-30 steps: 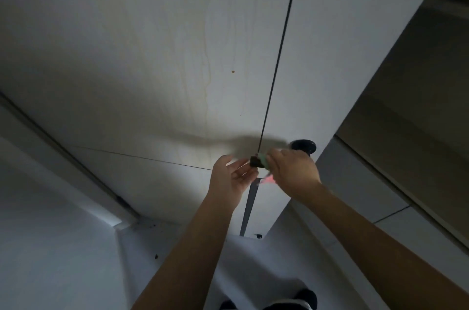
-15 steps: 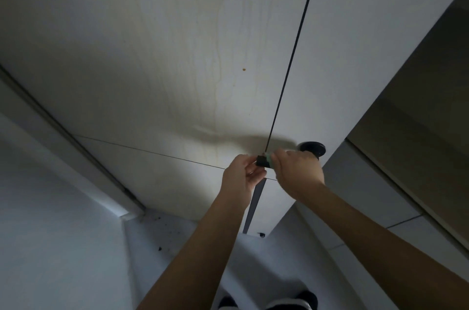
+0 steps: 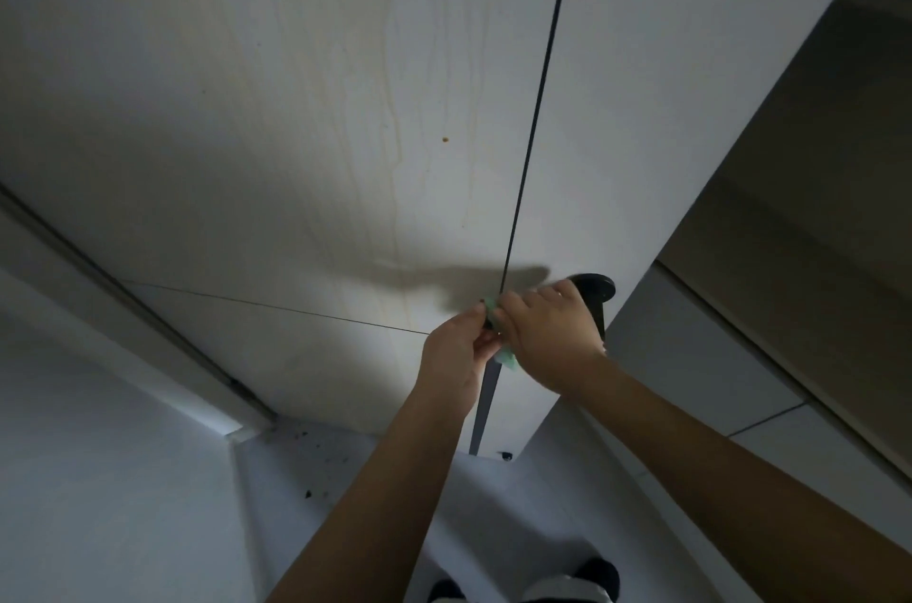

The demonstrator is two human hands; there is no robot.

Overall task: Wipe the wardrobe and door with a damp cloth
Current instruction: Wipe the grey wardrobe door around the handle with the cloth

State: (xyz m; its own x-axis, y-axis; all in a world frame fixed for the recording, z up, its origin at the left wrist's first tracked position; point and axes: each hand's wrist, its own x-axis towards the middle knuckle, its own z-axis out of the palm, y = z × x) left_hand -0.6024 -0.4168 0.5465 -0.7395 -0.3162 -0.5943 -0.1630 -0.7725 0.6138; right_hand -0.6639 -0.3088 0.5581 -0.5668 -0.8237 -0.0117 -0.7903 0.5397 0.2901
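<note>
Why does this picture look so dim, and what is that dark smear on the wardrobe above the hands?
Head view: the light is low and grey, so colours look muted. The smear is the hands' shadow on the wardrobe door. The wide lens makes the door seam lean. The left hand, right hand and green cloth look slightly soft.

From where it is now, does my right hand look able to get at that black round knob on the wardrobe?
Probably yes. The right hand, holding the green cloth at the door seam, sits right beside the black knob, and nothing stands between them.
</note>
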